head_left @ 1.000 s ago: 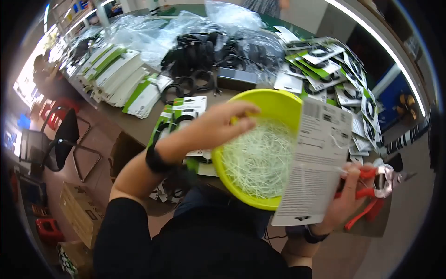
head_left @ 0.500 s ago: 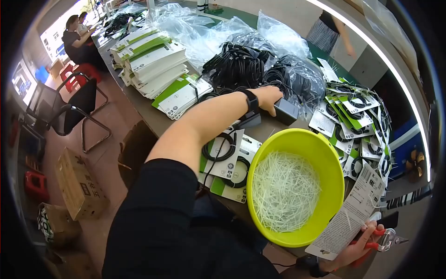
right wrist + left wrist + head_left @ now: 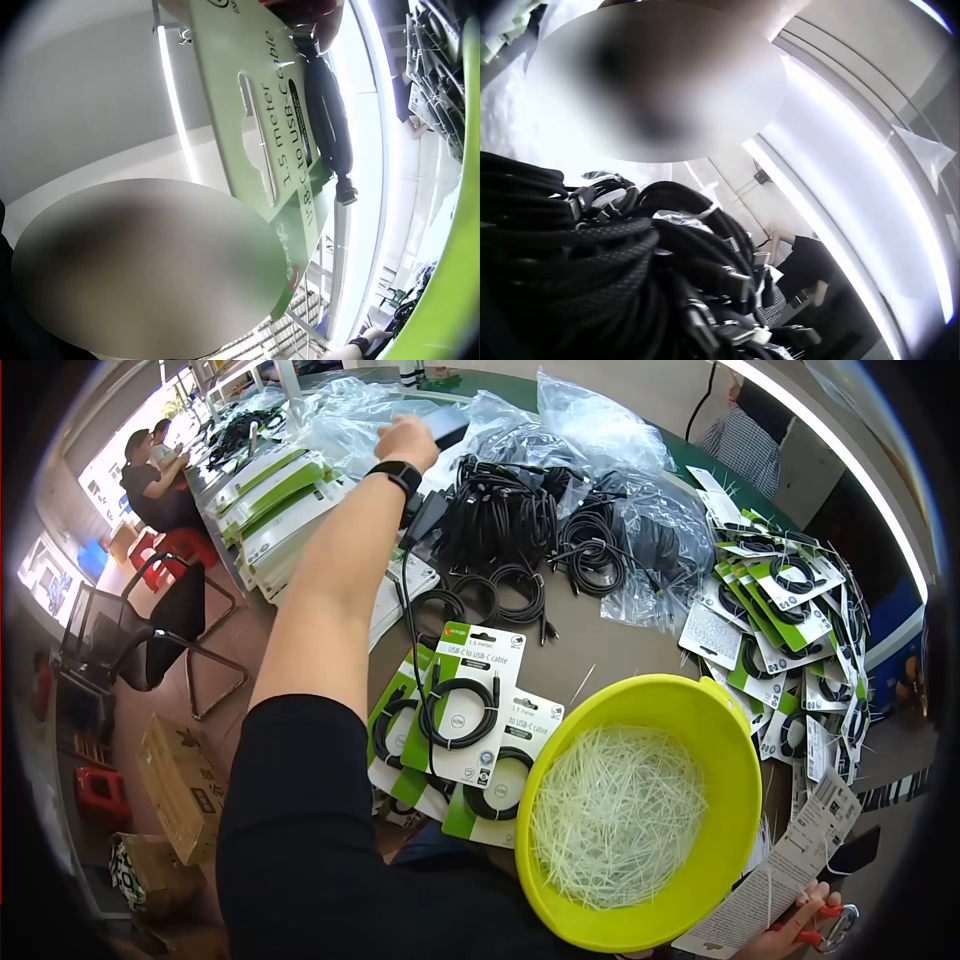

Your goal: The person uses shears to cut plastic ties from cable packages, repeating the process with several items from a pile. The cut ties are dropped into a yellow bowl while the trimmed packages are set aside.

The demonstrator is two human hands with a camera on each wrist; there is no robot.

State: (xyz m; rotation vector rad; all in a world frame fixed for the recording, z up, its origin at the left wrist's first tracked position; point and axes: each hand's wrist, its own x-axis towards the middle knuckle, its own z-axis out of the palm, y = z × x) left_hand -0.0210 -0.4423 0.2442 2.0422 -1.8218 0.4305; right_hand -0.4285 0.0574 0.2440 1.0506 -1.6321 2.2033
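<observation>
My left hand is stretched out to the far side of the table and grips a dark grey box beside the heap of black cables. Those coiled cables fill the lower part of the left wrist view. Low at the right, my right hand holds a cable card, its printed back facing up, together with red-handled cutters. The right wrist view shows the card's front, marked USB-C to USB-C cable, with a black cable on it.
A yellow tub of clear plastic ties stands before me. Carded cables lie left of it, with more piled at the right. Blank cards are stacked at the back left, near clear bags.
My left hand has gone from above the tub to the grey box, then carried it back and left past the cables. The right hand has shifted lower right in view, still holding card and cutters.
</observation>
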